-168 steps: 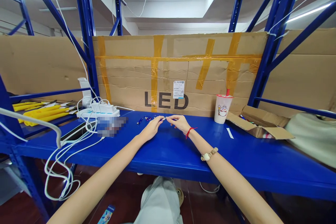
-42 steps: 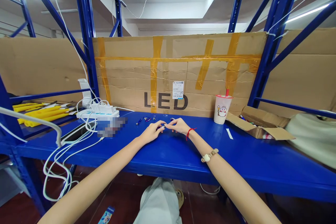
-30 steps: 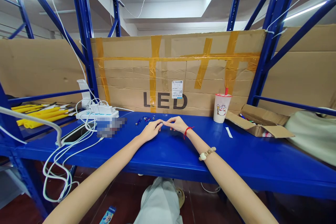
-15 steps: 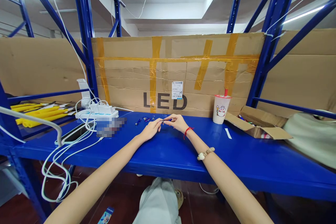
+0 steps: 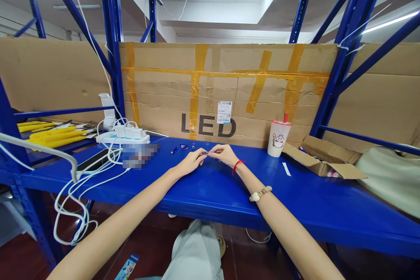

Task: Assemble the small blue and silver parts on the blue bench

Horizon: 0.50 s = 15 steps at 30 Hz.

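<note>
My left hand [image 5: 192, 161] and my right hand [image 5: 225, 153] meet fingertip to fingertip just above the blue tabletop [image 5: 183, 190]. Both are closed in a pinch around something small and dark between them, too tiny to name. A red string and a beaded bracelet circle my right wrist and forearm. Beyond my left hand lie a small dark-blue piece [image 5: 174, 150], a shiny blue and silver piece [image 5: 184, 147] and a tiny piece [image 5: 193, 145].
At left are a white power strip [image 5: 131, 138], tangled white cables [image 5: 70, 210], a phone [image 5: 94, 162] and yellow-handled items [image 5: 59, 138]. To the right stand a paper cup [image 5: 278, 139] with a red straw and an open cardboard box [image 5: 323, 159]. A cardboard panel [image 5: 157, 96] closes the back.
The view has shifted slightly. My fingertips still meet, but the blue bit that showed at my right fingers half a second ago no longer shows.
</note>
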Each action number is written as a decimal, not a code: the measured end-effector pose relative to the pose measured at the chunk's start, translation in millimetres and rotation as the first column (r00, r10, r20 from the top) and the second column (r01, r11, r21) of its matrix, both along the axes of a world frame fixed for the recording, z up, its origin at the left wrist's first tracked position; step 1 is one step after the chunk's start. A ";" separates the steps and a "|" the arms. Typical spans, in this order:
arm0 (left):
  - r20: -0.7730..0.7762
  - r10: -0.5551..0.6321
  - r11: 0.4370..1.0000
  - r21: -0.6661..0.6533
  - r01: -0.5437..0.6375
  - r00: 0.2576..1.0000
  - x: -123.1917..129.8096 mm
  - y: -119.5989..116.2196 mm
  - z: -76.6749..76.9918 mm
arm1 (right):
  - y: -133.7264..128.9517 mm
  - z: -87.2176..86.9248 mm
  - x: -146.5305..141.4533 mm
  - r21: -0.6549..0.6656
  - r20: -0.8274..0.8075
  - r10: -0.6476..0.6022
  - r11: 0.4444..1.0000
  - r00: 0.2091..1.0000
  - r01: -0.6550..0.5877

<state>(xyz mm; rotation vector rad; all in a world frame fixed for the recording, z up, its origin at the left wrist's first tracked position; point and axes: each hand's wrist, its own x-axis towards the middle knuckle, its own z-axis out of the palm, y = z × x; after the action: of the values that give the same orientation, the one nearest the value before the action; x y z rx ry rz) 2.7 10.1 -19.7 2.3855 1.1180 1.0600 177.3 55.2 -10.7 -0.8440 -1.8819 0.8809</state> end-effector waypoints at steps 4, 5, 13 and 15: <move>-0.011 -0.021 0.999 0.033 0.021 1.000 -0.5 -2.4 -1.2 | -3.5 -0.7 -0.3 0.022 0.020 -0.005 1.000 1.000 0.005; -0.009 -0.022 0.999 0.042 0.023 1.000 -0.6 -2.5 -1.5 | -4.4 -0.5 -0.1 0.035 0.027 -0.005 0.999 1.000 0.004; 0.011 -0.039 0.996 0.082 0.038 0.999 -3.0 2.3 -4.7 | -2.9 -2.4 -0.4 0.131 0.074 -0.041 0.991 0.996 0.031; 0.010 -0.036 0.996 0.085 0.035 0.999 -3.5 3.0 -4.8 | -2.3 -3.1 -0.9 0.167 0.108 -0.075 0.984 0.991 0.057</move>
<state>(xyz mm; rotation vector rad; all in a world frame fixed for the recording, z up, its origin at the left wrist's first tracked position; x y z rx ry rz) -0.8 13.1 -24.5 2.4515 1.0422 1.1297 176.3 52.9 -13.8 -0.8655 -1.9830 0.6392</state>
